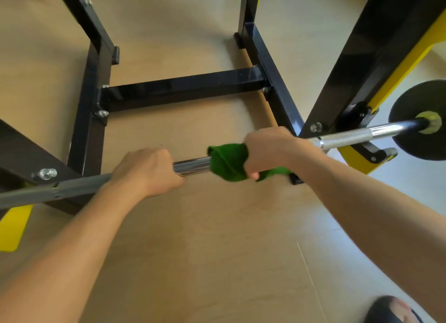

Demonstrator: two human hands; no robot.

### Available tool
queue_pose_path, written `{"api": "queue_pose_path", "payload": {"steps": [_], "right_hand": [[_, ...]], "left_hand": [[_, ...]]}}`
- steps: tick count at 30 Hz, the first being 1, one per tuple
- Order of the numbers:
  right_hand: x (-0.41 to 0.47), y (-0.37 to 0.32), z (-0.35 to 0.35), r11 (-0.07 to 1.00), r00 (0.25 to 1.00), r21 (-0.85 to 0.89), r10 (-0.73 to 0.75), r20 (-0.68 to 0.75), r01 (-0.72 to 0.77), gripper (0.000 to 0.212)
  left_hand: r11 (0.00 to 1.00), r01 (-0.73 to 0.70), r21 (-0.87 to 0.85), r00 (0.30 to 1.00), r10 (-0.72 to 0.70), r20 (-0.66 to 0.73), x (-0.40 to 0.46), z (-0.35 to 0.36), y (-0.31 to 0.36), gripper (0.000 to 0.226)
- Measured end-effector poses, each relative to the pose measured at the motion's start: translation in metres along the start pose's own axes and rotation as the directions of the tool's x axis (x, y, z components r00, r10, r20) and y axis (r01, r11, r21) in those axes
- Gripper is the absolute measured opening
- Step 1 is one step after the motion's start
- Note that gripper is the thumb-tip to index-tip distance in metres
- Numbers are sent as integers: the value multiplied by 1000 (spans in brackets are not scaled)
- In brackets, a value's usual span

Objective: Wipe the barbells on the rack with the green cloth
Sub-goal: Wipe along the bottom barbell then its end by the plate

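My left hand grips the bare bar — my right hand clutches the green cloth wrapped round it, just beside. The bar lies across the black-and-yellow rack, a plate at its right end.

Pale wooden floor in soft daylight, brighter toward the right edge.
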State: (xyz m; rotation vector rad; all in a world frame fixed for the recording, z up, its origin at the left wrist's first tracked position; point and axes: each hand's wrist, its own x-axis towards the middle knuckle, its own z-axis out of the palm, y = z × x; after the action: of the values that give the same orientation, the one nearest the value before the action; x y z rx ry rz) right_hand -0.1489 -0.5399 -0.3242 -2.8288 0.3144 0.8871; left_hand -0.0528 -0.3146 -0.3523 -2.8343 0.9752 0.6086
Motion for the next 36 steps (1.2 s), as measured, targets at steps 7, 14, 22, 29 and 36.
{"api": "queue_pose_path", "payload": {"steps": [7, 14, 22, 29, 36], "right_hand": [[28, -108, 43, 984, 863, -153, -153, -481, 89, 18], [1, -1, 81, 968, 608, -223, -109, -786, -115, 32], [20, -51, -5, 999, 992, -38, 41, 116, -37, 25], [43, -185, 29, 993, 936, -48, -118, -333, 108, 10], [50, -200, 51, 948, 744, -251, -311, -591, 197, 13]], "left_hand": [[999, 7, -51, 996, -11, -93, -5, 5, -6, 47], [992, -43, 116, 988, 60, -140, -34, 6, -80, 31], [980, 116, 161, 982, -88, -169, -36, 15, -98, 27], [985, 116, 131, 977, -90, -194, -35, 18, -101, 29], [983, 138, 124, 971, -109, -211, -38, 18, -104, 33]]}}
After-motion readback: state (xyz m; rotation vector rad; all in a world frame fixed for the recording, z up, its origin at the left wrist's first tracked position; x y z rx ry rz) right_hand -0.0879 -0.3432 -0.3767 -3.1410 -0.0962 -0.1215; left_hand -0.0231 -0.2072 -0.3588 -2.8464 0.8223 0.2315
